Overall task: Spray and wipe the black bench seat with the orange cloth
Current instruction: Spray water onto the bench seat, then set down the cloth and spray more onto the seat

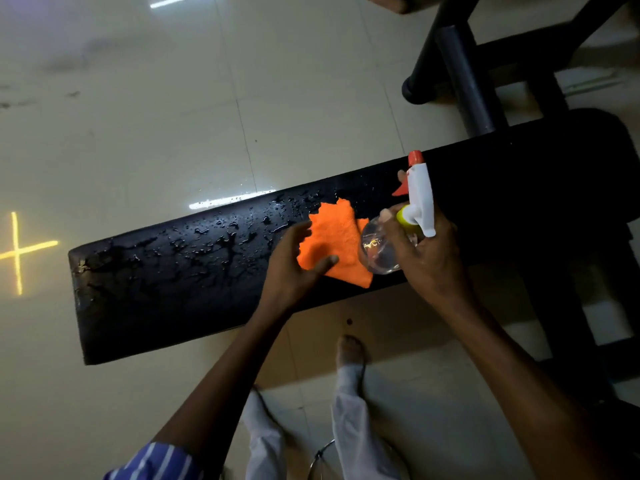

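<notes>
The black bench seat (166, 285) runs across the middle of the view, its cracked surface wet with droplets on the left half. An orange cloth (332, 240) lies flat on the seat near its middle. My left hand (294, 268) rests on the cloth's left edge with fingers spread, the thumb lying across the cloth. My right hand (426, 258) grips a clear spray bottle (381, 247) with a white and orange trigger head (419, 195), held tilted just right of the cloth above the seat.
The bench's black metal frame and legs (460, 74) stand at the upper right and right. Cream floor tiles (173, 116) surround the bench. My feet and white trousers (349, 386) are below the seat's near edge. A yellow cross of light (15, 251) marks the floor at left.
</notes>
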`<state>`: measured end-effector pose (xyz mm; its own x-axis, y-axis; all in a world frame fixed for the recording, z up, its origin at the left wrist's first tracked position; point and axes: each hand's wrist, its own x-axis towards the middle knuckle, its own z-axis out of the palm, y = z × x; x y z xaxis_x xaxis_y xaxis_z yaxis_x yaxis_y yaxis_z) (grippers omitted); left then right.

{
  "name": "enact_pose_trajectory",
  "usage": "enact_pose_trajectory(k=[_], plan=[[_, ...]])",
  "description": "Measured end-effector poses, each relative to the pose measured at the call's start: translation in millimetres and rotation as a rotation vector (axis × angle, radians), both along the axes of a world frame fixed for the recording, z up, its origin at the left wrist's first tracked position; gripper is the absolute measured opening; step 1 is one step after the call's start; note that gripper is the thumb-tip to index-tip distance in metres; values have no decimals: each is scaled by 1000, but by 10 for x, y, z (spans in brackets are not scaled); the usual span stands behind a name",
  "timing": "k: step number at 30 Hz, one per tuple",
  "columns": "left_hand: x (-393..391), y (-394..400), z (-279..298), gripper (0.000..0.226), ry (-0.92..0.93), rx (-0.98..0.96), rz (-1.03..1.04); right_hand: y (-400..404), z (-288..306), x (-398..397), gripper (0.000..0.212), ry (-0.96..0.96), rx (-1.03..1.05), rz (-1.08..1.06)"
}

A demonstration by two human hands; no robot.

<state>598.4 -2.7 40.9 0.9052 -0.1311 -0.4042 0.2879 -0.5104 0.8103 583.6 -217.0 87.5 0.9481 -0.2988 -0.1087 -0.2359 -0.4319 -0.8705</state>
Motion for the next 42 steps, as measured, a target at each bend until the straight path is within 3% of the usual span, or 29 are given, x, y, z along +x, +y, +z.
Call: enact_pose_trajectory(k=[2,5,9,13,16,19,21,25,29,31,35,37,39,42], plan=[[-125,13,61,98,43,-120,-75,150,107,-44,28,15,24,11],[-304,26,148,112,5,-155,-168,405,240,-119,20,4,40,34],[-515,150,222,85,0,-264,-137,699,318,-172,28,60,65,36],[-741,372,268,78,-10,-276,-84,855,362,-133,38,153,300,120],[-875,524,268,76,118,-327,-88,1002,332,-103,46,155,498,251],[-879,762,191,70,259,-363,-151,1247,151,-113,48,305,479,258],[-792,973,142,76,250,-273,-101,1351,-1,-139,40,400,356,285],[-590,1427,-21,91,46,220,58,1412,-121,-165,51,548,318,319],[-562,1749,-251,92,26,433,-37,1447,-120,-182,59,558,216,291],[-606,1851,-327,91,9,492,-74,1494,-102,-196,52,525,168,261],[-704,1989,-398,92,-10,539,-73,1697,-40,-237,37,517,286,233],[-741,2074,-425,94,-3,546,-66,1799,-64,-261,40,517,242,209],[-769,2170,-449,96,-10,565,-71,1900,-93,-278,56,515,164,187],[-820,2359,-479,97,-31,603,-55,2102,-99,-322,42,512,250,242]])
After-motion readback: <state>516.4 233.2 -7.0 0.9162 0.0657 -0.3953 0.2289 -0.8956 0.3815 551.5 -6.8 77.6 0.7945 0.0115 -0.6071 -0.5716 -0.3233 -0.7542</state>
